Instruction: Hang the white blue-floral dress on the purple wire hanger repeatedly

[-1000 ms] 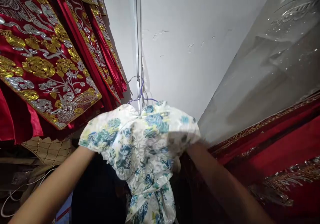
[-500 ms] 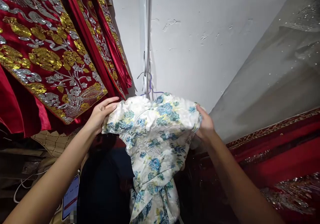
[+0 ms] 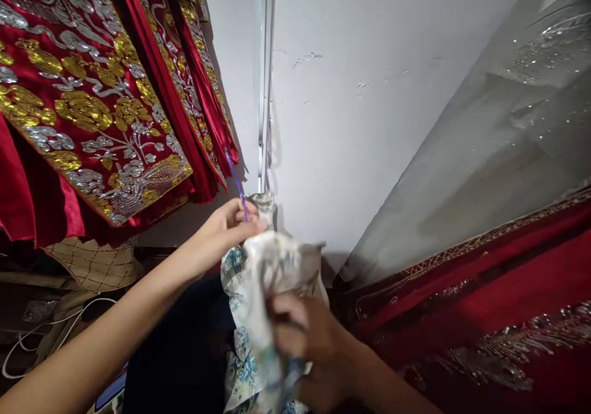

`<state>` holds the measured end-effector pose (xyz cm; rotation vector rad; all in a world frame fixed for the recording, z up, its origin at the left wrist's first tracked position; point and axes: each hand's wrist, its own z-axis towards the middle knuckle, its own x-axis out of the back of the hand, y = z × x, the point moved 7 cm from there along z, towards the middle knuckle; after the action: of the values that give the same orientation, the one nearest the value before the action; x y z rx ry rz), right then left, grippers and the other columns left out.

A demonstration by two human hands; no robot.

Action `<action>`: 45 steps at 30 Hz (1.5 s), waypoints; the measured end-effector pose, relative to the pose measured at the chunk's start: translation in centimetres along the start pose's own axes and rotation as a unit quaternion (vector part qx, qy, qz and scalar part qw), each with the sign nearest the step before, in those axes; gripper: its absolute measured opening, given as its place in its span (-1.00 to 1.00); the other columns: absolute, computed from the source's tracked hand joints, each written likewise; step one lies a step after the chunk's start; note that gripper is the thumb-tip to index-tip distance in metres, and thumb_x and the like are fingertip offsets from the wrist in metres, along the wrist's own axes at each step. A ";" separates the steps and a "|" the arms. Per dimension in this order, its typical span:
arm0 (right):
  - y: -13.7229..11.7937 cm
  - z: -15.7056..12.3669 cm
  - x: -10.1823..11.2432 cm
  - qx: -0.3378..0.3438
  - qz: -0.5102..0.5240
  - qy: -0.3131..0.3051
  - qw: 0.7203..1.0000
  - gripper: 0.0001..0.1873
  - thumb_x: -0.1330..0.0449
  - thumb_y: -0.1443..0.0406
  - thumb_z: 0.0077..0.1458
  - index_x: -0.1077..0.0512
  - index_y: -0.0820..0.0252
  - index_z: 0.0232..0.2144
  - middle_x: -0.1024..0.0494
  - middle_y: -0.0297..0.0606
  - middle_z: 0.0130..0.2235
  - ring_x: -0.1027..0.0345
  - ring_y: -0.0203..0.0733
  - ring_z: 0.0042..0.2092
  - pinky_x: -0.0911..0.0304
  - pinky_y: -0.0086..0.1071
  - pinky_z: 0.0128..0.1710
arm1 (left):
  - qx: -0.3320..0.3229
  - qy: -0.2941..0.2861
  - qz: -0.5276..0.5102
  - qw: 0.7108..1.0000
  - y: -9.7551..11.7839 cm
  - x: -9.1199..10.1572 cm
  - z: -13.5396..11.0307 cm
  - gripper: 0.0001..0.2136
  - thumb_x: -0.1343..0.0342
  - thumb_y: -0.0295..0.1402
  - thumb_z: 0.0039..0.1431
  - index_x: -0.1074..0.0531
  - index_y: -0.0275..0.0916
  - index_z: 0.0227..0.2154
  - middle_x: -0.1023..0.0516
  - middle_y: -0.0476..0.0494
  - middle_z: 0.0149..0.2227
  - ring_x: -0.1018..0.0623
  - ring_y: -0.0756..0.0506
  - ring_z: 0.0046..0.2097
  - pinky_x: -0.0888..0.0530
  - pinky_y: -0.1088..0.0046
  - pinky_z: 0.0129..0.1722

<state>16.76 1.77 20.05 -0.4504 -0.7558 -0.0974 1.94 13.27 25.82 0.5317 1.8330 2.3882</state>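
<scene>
My left hand [image 3: 235, 226] is closed around the purple hanger [image 3: 241, 192], near the neck of a white dress [image 3: 244, 365] printed with blue and green flowers. The hanger's hook points up and to the left. Lower down on the right, my right hand [image 3: 300, 334] is smeared by motion, its fingers curled on the dress. The cloth is bunched and folded between both hands and hangs down toward my lap. Its lower end runs out of view.
Red robes [image 3: 92, 106] with gold and silver embroidery hang at the left. A metal rail [image 3: 263, 82] runs up the white wall [image 3: 341, 125]. Sheer sparkling fabric [image 3: 498, 131] and red beaded cloth [image 3: 508, 291] lie on the right. A phone [image 3: 111, 389] and white cable [image 3: 46, 331] show at lower left.
The dress was spread wide by its two sleeves and is now gathered. My left hand has moved right onto the hanger; my right hand has moved down and left.
</scene>
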 end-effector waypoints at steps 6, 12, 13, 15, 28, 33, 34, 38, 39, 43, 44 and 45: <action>5.7 1.4 5.3 -0.101 -0.024 0.154 0.983 -0.63 -0.25 0.13 0.17 -0.51 0.03 0.02 -0.50 -0.13 -0.08 -0.43 -0.07 -0.05 -0.37 -0.24 -0.05 | 0.076 -0.125 0.049 0.988 -0.1 3.1 -5.4 -0.83 -0.19 -0.35 0.15 -0.54 -0.08 -0.18 -0.59 -0.18 -0.29 -0.57 -0.16 -0.27 -0.53 0.34 -0.30; 13.7 1.1 4.0 -0.319 0.130 0.031 0.938 -0.51 -0.07 -0.01 0.27 -0.50 0.14 0.04 -0.53 -0.09 0.01 -0.42 0.03 0.00 -0.36 -0.14 -0.02 | 0.133 -0.105 0.090 0.982 -0.8 10.0 -5.4 -0.74 -0.20 -0.15 0.16 -0.57 -0.12 -0.14 -0.61 -0.26 -0.31 -0.55 -0.15 -0.49 -0.48 0.33 -0.55; 13.8 1.2 3.0 -0.333 0.197 0.004 0.922 -0.51 -0.05 -0.02 0.28 -0.55 0.19 -0.07 -0.58 -0.11 -0.12 -0.47 0.00 -0.11 -0.39 -0.19 -0.11 | 0.114 -0.070 0.098 0.986 -0.9 10.8 -4.7 -0.75 -0.22 -0.15 0.15 -0.57 -0.14 -0.17 -0.60 -0.24 -0.32 -0.56 -0.14 -0.48 -0.48 0.35 -0.55; 14.1 1.5 2.6 -0.366 0.286 0.048 0.884 -0.52 -0.12 -0.05 0.23 -0.57 0.23 -0.21 -0.61 -0.15 -0.29 -0.50 -0.04 -0.26 -0.41 -0.25 -0.24 | 0.037 0.026 0.123 0.991 -0.6 12.2 -3.4 -0.75 -0.27 -0.19 0.11 -0.54 -0.17 -0.18 -0.59 -0.21 -0.28 -0.59 -0.15 -0.35 -0.54 0.36 -0.42; 16.8 -2.4 7.4 -0.414 0.277 0.466 0.731 -0.42 -0.33 -0.14 -0.03 -0.51 0.21 -0.18 -0.62 -0.18 -0.36 -0.54 0.00 -0.26 -0.43 -0.30 -0.34 | 0.006 0.001 0.267 0.964 -13.4 -1.6 -5.5 -0.61 0.04 -0.18 0.35 -0.35 -0.10 0.17 -0.44 0.05 -0.52 -0.45 -0.06 -0.48 -0.28 0.48 -0.46; 17.7 -5.6 6.5 -0.440 0.280 0.476 0.708 -0.41 -0.29 -0.16 -0.01 -0.51 0.19 -0.17 -0.63 -0.18 -0.34 -0.56 0.01 -0.24 -0.45 -0.29 -0.34 | 0.050 0.125 0.145 0.980 -20.6 -3.9 -6.3 -0.70 -0.06 -0.12 0.26 -0.40 -0.17 -0.05 -0.52 -0.08 -0.28 -0.48 -0.06 -0.40 -0.34 0.47 -0.39; 18.0 -5.6 6.7 -0.437 0.278 0.483 0.706 -0.42 -0.29 -0.16 0.00 -0.51 0.19 -0.18 -0.63 -0.18 -0.34 -0.56 0.01 -0.24 -0.45 -0.29 -0.33 | 0.056 0.175 0.114 0.976 -21.2 -3.5 -6.3 -0.70 -0.11 -0.12 0.22 -0.38 -0.18 -0.09 -0.52 -0.10 -0.24 -0.49 -0.07 -0.38 -0.36 0.46 -0.37; 18.7 -5.4 7.3 -0.424 0.290 0.511 0.690 -0.41 -0.30 -0.15 -0.02 -0.51 0.23 -0.20 -0.63 -0.15 -0.34 -0.57 0.04 -0.22 -0.47 -0.24 -0.28 | 0.082 0.264 0.043 0.960 -22.0 -2.4 -4.5 -0.75 -0.18 -0.16 0.11 -0.37 -0.23 -0.29 -0.49 -0.07 -0.38 -0.48 -0.09 -0.37 -0.37 0.43 -0.33; 18.7 -5.3 7.1 -0.421 0.305 0.510 0.685 -0.41 -0.31 -0.14 -0.02 -0.51 0.24 -0.19 -0.64 -0.15 -0.33 -0.58 0.05 -0.20 -0.48 -0.23 -0.26 | 0.082 0.259 0.040 0.961 -21.9 -2.4 -3.9 -0.79 -0.16 -0.19 0.10 -0.36 -0.23 -0.39 -0.44 -0.04 -0.46 -0.46 -0.08 -0.40 -0.35 0.43 -0.35; 18.1 -5.0 5.8 -0.412 0.355 0.490 0.681 -0.40 -0.31 -0.11 0.01 -0.51 0.24 -0.11 -0.65 -0.13 -0.25 -0.57 0.06 -0.12 -0.47 -0.21 -0.18 | 0.077 0.217 0.030 0.973 -21.4 -3.6 -2.6 -0.85 -0.12 -0.34 0.02 -0.29 -0.21 -0.56 -0.32 0.03 -0.58 -0.37 -0.03 -0.49 -0.27 0.48 -0.44; 18.0 -5.1 5.6 -0.409 0.357 0.488 0.684 -0.40 -0.30 -0.11 0.02 -0.51 0.24 -0.10 -0.65 -0.12 -0.23 -0.56 0.07 -0.10 -0.47 -0.21 -0.16 | 0.075 0.205 0.026 0.976 -21.2 -4.0 -2.6 -0.89 -0.11 -0.36 0.01 -0.32 -0.22 -0.54 -0.35 0.01 -0.56 -0.38 -0.04 -0.49 -0.28 0.48 -0.44; 18.0 -5.2 5.5 -0.408 0.357 0.486 0.685 -0.40 -0.29 -0.11 0.03 -0.51 0.24 -0.09 -0.65 -0.12 -0.22 -0.56 0.07 -0.09 -0.47 -0.20 -0.15 | 0.071 0.190 0.022 0.979 -21.0 -4.3 -2.7 -0.92 -0.10 -0.36 0.01 -0.35 -0.24 -0.51 -0.38 -0.01 -0.53 -0.40 -0.05 -0.47 -0.29 0.48 -0.44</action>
<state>28.49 16.13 14.00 -1.3806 0.6308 0.0766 2.08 15.47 4.39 0.1281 2.1747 2.5412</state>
